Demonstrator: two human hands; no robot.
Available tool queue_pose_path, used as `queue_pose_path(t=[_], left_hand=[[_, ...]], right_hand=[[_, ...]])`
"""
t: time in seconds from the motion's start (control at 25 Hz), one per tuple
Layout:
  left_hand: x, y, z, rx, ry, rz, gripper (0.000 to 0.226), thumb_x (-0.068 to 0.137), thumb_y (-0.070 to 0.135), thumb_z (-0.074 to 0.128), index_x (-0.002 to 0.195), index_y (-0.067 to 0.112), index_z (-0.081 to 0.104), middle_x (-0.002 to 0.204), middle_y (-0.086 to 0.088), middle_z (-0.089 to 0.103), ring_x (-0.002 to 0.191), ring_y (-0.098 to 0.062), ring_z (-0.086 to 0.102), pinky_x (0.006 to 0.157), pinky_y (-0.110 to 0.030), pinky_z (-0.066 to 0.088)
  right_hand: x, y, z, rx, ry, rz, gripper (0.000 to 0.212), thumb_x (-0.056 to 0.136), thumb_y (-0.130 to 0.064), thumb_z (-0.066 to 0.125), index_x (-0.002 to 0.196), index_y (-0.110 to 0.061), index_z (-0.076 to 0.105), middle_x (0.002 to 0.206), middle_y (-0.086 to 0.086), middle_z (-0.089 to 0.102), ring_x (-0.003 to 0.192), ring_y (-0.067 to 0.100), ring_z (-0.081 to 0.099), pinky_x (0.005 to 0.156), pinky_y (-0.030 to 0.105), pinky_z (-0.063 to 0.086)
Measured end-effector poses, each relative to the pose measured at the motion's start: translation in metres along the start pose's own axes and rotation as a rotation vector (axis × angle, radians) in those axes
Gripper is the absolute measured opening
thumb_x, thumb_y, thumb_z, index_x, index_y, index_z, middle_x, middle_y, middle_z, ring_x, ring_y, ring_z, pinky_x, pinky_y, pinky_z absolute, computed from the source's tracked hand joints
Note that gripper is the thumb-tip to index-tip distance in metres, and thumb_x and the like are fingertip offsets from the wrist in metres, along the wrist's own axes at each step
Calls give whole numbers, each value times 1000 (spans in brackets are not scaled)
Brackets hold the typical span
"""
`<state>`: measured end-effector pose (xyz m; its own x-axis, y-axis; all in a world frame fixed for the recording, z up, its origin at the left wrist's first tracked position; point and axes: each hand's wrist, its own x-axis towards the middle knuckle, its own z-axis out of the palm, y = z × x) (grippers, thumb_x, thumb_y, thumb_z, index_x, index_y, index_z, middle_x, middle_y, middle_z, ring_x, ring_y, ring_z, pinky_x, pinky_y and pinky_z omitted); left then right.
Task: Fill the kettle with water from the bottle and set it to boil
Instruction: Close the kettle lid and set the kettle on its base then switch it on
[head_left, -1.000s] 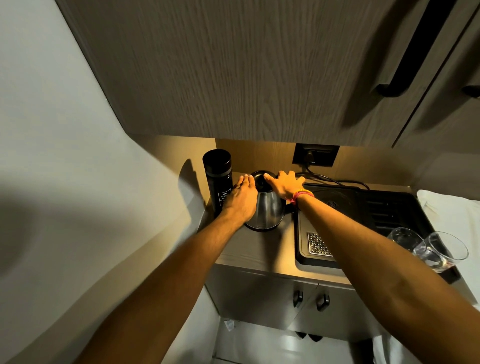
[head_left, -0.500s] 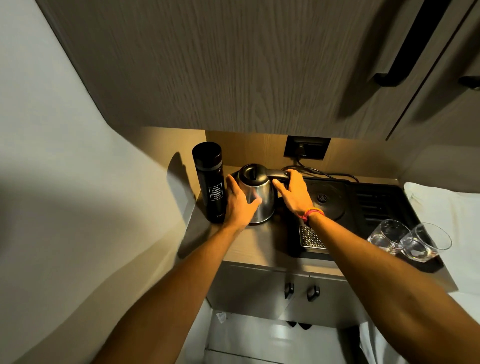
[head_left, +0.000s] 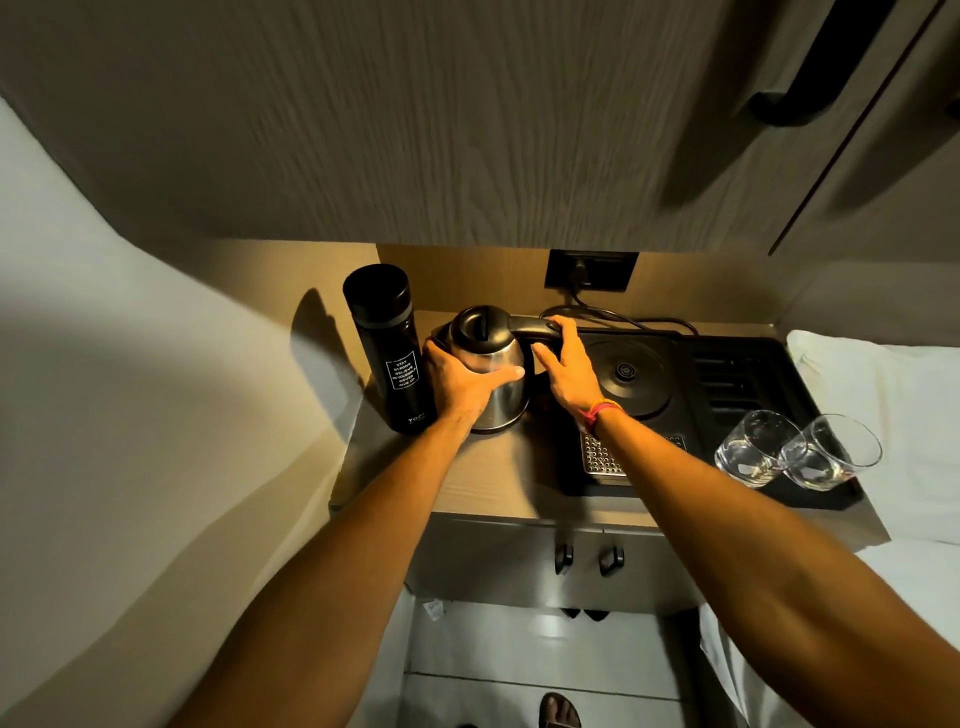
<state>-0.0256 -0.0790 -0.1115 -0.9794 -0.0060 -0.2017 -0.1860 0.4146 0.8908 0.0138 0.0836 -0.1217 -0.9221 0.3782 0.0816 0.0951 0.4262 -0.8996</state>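
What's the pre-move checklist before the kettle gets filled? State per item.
1. Kettle held steady: ok, left hand on its body, right hand at the handle.
2. Kettle lid open: not ok, it sits shut.
3. Bottle within reach: ok, upright just left of the kettle.
4. Bottle cap off: not ok, cap still on.
5. Base free: ok, nothing on it.
6. Plug in socket: ok; switch state cannot tell.
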Motion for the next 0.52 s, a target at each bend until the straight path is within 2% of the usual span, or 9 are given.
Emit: queue_pose_path(t=[0.08, 0.28, 0.44, 0.52], left_hand=[[2, 0, 3, 12, 15, 5, 158, 43, 44, 100, 157, 4, -1, 164, -15, 19, 151, -29, 19, 122, -41, 23], [0, 6, 4, -3, 60, 68, 155, 38, 49, 99, 157, 7, 9, 158, -12, 32, 147, -30, 30, 118, -46, 32], [-6, 30, 7, -54, 36, 130, 152, 45, 44, 99, 157, 6, 4, 163, -12, 21, 150, -29, 22, 120, -42, 27], [-8, 44, 13, -83, 16, 159, 152, 48, 41, 99, 158, 6, 1, 164, -13, 15, 152, -29, 17, 122, -41, 23]], right_hand=[[3, 1, -1, -22, 32, -5, 40, 89, -30, 51, 127, -19, 42, 124, 15, 53, 113, 26, 53, 101, 38, 44], [3, -3, -6, -43, 81, -31, 38, 89, -28, 51, 126, -21, 43, 121, 13, 55, 110, 25, 55, 99, 38, 44], [8, -18, -27, -23, 101, -80, 38, 89, -29, 51, 125, -24, 42, 121, 11, 57, 109, 22, 57, 96, 38, 49], [9, -27, -44, -10, 108, -113, 36, 90, -28, 50, 125, -25, 41, 120, 10, 56, 103, 20, 58, 87, 34, 54]])
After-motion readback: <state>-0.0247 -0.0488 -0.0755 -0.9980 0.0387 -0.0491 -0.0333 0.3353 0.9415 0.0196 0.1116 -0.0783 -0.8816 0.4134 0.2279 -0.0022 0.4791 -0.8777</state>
